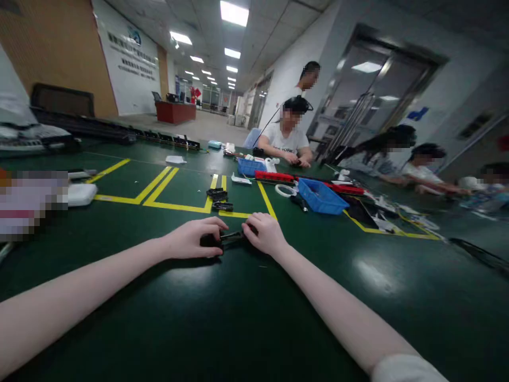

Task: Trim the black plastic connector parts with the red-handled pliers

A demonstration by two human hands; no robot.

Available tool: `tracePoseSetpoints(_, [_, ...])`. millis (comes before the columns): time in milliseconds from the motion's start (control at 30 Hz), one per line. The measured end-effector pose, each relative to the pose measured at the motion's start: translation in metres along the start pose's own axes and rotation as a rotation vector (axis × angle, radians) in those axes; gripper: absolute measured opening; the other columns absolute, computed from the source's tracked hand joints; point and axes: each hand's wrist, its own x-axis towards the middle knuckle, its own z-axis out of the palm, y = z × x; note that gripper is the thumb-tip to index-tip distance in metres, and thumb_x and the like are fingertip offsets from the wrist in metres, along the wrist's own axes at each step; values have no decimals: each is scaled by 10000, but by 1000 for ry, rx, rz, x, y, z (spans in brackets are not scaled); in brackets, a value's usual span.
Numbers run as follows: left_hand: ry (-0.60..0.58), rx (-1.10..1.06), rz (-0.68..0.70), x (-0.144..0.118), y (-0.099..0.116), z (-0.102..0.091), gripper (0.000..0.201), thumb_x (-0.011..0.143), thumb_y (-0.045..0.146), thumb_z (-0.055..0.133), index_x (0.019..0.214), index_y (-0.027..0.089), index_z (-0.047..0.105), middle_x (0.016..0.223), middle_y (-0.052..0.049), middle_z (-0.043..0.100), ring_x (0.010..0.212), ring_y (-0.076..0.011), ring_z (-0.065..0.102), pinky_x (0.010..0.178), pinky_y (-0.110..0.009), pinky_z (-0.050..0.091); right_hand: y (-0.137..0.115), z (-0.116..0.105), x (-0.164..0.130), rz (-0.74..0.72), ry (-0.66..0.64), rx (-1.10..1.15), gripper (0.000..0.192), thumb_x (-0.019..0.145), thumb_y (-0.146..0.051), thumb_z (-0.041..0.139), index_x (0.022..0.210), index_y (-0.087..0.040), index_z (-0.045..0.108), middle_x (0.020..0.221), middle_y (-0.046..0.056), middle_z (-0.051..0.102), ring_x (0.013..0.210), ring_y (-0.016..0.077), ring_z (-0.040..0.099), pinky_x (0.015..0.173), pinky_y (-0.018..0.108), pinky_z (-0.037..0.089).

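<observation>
Between my two hands is a small black part (pixel 231 237), long and narrow, low over the green table (pixel 238 318). Its exact kind is too small to make out. My left hand (pixel 196 237) grips its left end, with thumb and fingers curled around it. The other end is pinched by my right hand (pixel 264 233), whose fingers are bent and partly hide it. Just beyond my hands lie several similar black parts (pixel 217 194) in a loose group, with one black piece (pixel 222 206) nearest to me.
Yellow tape (pixel 178 207) marks rectangles on the table. A blue bin (pixel 322 197) and a smaller blue bin (pixel 250 167) stand beyond, near a tape roll (pixel 285 190) and red strips (pixel 274 176). A white case (pixel 81 194) lies left. A co-worker (pixel 288 135) sits opposite; others are at right.
</observation>
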Motion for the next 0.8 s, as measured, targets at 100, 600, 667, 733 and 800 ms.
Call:
tracePoseSetpoints(100, [24,21,18,1,0,1,203,820,368,688,834,186,601,1299,-73,543,1189,-251,536,1001,-397,447,0,0,-1,9,-3,3,267,936,-313,463,723,-190,568,729,37,586,714,160,509,679,285,350])
tracePoseSetpoints(600, [102,58,42,1,-9,5,234,832,398,683,964,206,663,1321,-92,512,1213,-278,519,1025,-448,445,-1,-1,-1,63,-11,14,268,936,-322,473,731,-185,576,746,36,592,710,151,508,671,281,355])
tracePoseSetpoints(667, [111,78,40,1,-9,5,231,831,399,686,955,206,660,1320,-93,512,1213,-280,519,1024,-453,445,0,-1,-1,64,-14,14,273,936,-322,470,725,-184,575,743,36,591,707,151,506,671,283,354])
tracePoseSetpoints(733, [104,85,28,1,-10,5,217,838,397,678,941,207,655,1288,-86,535,1189,-269,536,1008,-443,459,0,-1,-1,65,-16,17,279,937,-324,467,720,-184,573,737,34,589,702,150,503,668,284,352])
tracePoseSetpoints(800, [92,80,19,1,-11,5,208,847,395,667,930,206,651,1239,-78,568,1146,-254,565,977,-420,482,0,0,-1,68,-18,22,282,939,-327,465,722,-185,576,736,33,589,700,149,503,668,284,351])
